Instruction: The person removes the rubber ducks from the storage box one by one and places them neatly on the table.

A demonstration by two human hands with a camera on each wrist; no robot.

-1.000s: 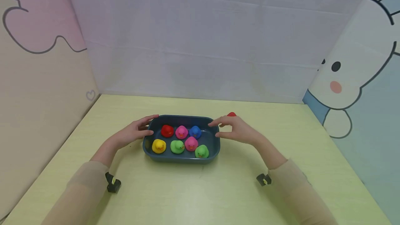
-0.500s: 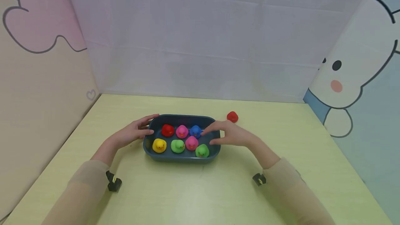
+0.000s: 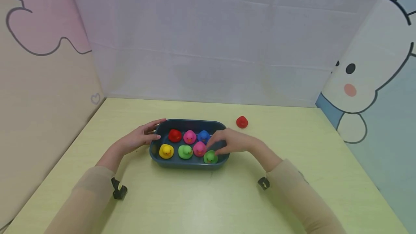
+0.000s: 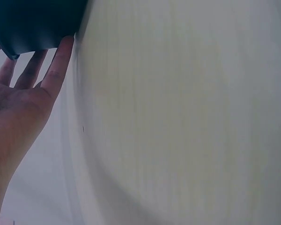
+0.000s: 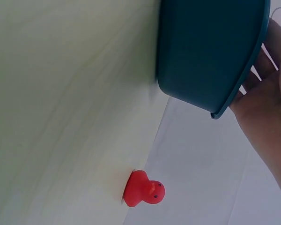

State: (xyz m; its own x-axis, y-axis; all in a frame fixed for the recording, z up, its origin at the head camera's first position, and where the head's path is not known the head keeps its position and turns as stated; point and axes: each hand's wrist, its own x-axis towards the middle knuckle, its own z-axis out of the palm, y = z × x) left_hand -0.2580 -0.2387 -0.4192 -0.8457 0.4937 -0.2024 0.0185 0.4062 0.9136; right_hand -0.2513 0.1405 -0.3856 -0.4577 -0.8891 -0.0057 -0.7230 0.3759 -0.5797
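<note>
A dark blue-green tray point(image 3: 185, 167) holds several small toy ducks. My left hand point(image 3: 139, 140) rests against its left end, thumb at the rim and fingers along the outside. In the left wrist view those fingers reach straight to the tray wall point(image 4: 42, 26). Over the tray's right end is my right hand point(image 3: 233, 141), thumb and fingers apart. Its thumb tip is right at a green duck point(image 3: 210, 158), and its fingertips are close to a pink duck point(image 3: 199, 149) and a blue duck point(image 3: 203, 136). The right palm is partly cut off in the right wrist view.
Also in the tray are a red duck point(image 3: 174, 136), another pink duck point(image 3: 189, 137), a yellow duck point(image 3: 166, 151) and a second green duck point(image 3: 185, 152). A red duck point(image 3: 242, 122) stands on the table point(image 3: 201, 198) beyond the tray's right end. Walls enclose the back and sides.
My right hand has moved left and toward me, from the tray's right rim to above the green duck. The red duck outside has come into full view. My left hand stays put.
</note>
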